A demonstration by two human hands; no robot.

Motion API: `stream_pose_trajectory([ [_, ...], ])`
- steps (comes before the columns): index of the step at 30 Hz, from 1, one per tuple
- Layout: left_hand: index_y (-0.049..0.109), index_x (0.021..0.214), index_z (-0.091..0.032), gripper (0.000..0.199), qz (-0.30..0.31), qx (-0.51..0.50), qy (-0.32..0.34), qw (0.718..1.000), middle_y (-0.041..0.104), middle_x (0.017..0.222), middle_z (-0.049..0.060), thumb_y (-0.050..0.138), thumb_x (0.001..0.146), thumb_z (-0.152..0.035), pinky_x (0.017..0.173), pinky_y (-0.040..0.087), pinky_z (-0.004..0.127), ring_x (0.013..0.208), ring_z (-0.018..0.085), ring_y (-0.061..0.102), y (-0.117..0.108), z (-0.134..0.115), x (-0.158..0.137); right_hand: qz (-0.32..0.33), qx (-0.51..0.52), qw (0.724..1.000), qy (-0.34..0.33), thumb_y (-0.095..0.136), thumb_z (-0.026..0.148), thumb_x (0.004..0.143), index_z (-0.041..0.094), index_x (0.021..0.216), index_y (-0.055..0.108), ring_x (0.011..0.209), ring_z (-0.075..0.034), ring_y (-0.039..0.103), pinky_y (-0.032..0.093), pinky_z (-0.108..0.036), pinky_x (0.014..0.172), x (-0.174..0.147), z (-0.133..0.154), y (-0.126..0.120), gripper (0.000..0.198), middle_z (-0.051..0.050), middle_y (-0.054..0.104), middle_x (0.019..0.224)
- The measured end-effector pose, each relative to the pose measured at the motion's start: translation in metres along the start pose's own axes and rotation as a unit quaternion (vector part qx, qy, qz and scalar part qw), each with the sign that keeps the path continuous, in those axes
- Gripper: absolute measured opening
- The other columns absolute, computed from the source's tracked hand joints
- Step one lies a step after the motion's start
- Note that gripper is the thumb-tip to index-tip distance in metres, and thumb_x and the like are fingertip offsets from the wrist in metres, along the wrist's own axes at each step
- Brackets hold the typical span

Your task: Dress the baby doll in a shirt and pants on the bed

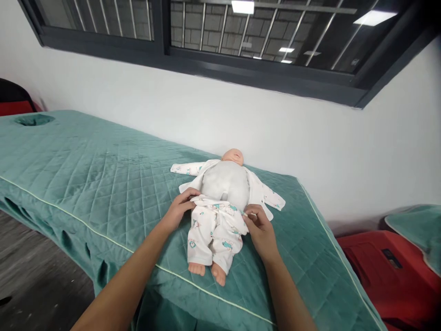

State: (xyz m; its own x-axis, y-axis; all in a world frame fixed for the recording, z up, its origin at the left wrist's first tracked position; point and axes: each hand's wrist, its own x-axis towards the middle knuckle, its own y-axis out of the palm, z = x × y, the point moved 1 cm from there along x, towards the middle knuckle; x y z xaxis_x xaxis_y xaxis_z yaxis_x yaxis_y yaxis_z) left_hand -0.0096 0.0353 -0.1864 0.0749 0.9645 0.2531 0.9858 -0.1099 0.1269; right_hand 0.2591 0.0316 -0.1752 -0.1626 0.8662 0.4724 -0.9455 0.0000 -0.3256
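Observation:
A baby doll [225, 179] lies on its back, head toward the wall and bare feet toward me. Its white printed jacket [257, 188] is spread open, sleeves out to both sides, baring the pale cloth torso. White printed pants [201, 230] cover the legs, with the waistband bunched at the hips. My left hand [181, 209] pinches the waistband at the left hip. At the right hip my right hand [261, 230] is closed on the pants' edge, its fingertips partly hidden by the cloth.
Beneath the doll is a bed with a green quilted cover [113, 184], which has a hole [34, 120] at the far left. A white wall [138, 105] with a barred window [241, 41] runs behind. A red plastic object [386, 271] stands at the right, beyond the bed's edge.

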Motion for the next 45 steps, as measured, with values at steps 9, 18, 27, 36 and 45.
stream_pose_trajectory([
  [9,0.067,0.083,-0.015,0.024,0.234,0.113,-0.033,0.965,0.056,0.094,0.004,0.064,0.084,-0.039,0.08,0.037,0.027,0.088,0.017,0.051,-0.012,-0.041,0.027,0.069,-0.219,0.966,-0.118,0.051,0.023,0.093,0.023,0.093,0.055,0.102,-0.022,0.054,0.041,-0.038,0.09,0.02,0.014,-0.002,0.005,-0.007,0.063,0.105],
  [18,0.06,0.079,-0.016,0.031,0.101,0.014,-0.111,0.989,0.053,0.071,-0.003,0.07,0.076,-0.045,0.061,0.033,0.021,0.064,0.009,0.045,-0.012,-0.024,0.073,0.018,-0.017,0.987,0.16,0.06,0.049,0.085,0.023,0.078,0.051,0.059,-0.013,0.044,0.035,-0.026,0.057,0.061,-0.014,-0.012,0.028,0.005,0.049,0.064],
  [27,0.055,0.074,-0.016,0.036,-0.006,-0.064,-0.132,0.989,0.046,0.065,-0.003,0.07,0.074,-0.049,0.053,0.029,0.021,0.056,0.009,0.039,-0.01,0.007,0.079,-0.097,0.064,0.966,0.23,0.064,0.057,0.079,0.025,0.087,0.052,0.05,-0.014,0.046,0.035,-0.026,0.047,0.061,-0.033,-0.02,0.035,0.004,0.057,0.064],
  [36,0.056,0.087,-0.018,0.026,0.085,0.046,-0.145,0.985,0.047,0.072,-0.004,0.062,0.081,-0.042,0.052,0.027,0.02,0.059,0.008,0.037,-0.013,0.005,0.076,0.053,-0.008,0.977,0.208,0.065,0.048,0.08,0.024,0.089,0.055,0.057,-0.012,0.046,0.036,-0.024,0.051,0.052,-0.03,-0.023,0.028,0.005,0.055,0.068],
  [45,0.048,0.095,-0.021,0.04,0.243,0.004,-0.176,0.954,0.046,0.072,-0.006,0.065,0.061,-0.011,0.056,0.028,0.02,0.062,0.009,0.039,-0.021,-0.012,0.073,0.042,-0.085,0.974,0.204,0.064,0.035,0.072,0.024,0.078,0.058,0.059,-0.015,0.051,0.037,-0.026,0.055,0.053,-0.048,-0.021,0.014,0.004,0.06,0.063],
])
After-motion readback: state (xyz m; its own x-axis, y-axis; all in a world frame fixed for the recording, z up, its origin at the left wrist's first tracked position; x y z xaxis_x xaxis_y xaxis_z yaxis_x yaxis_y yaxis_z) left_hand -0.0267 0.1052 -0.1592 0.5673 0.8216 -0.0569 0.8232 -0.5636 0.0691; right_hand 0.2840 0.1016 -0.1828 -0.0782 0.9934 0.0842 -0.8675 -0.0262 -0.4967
